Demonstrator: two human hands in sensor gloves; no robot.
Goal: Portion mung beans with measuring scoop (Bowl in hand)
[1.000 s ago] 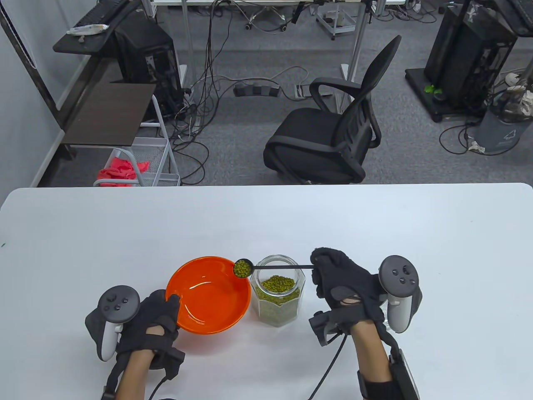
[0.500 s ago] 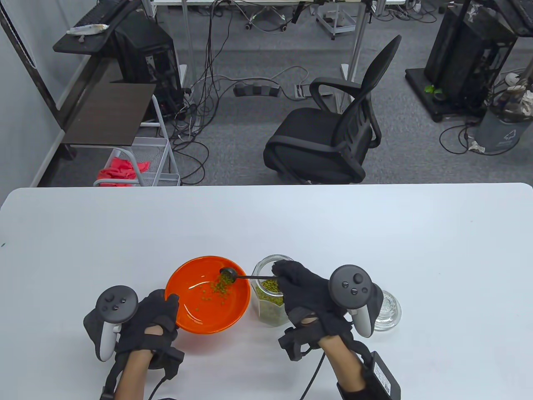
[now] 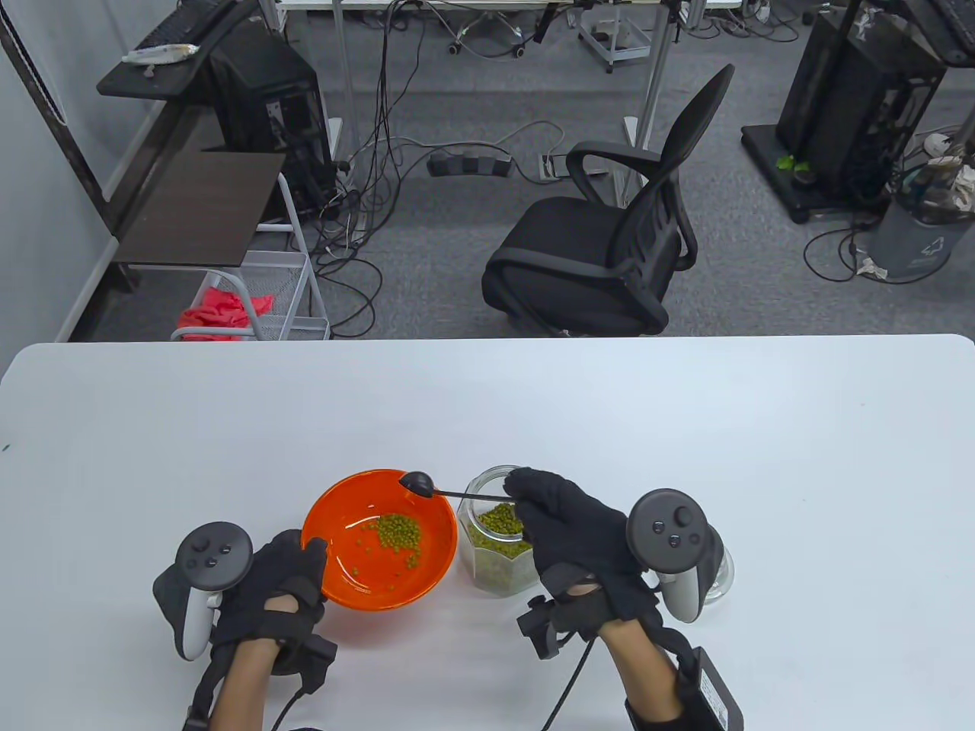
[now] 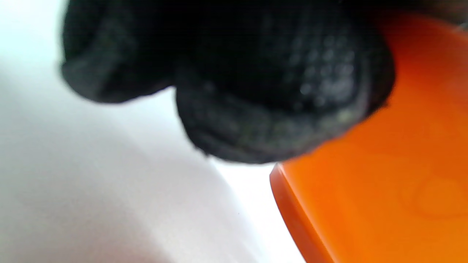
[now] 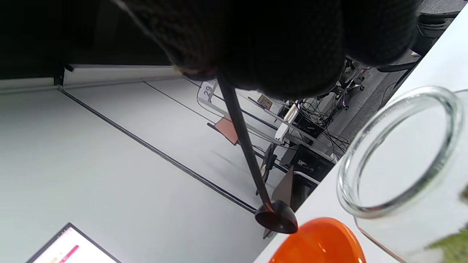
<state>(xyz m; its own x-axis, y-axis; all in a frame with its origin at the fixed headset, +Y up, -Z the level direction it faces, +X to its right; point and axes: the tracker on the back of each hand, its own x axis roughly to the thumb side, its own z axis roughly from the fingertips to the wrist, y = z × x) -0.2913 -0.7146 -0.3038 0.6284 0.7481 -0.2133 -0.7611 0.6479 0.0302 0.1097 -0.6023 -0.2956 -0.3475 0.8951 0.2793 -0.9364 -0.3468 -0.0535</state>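
An orange bowl (image 3: 358,582) sits at the table's front left with a small pile of green mung beans (image 3: 396,531) in it. My left hand (image 3: 293,567) grips its left rim; the left wrist view shows my fingers (image 4: 256,91) against the bowl's outer wall (image 4: 384,204). My right hand (image 3: 567,518) pinches the thin handle of a black measuring scoop (image 3: 418,481), its cup turned over above the bowl's far rim. In the right wrist view the scoop (image 5: 276,218) hangs over the bowl (image 5: 321,243). An open glass jar of mung beans (image 3: 495,544) stands right of the bowl, partly under my right hand.
A glass lid (image 3: 720,571) lies on the table right of the jar, mostly hidden by my right hand's tracker. A black office chair (image 3: 602,244) stands beyond the table's far edge.
The scoop, full of beans over the bowl's rim, tipped and emptied into the bowl. My right hand then drew back slightly to the right, lifting the overturned scoop to the far rim. The left hand stayed.
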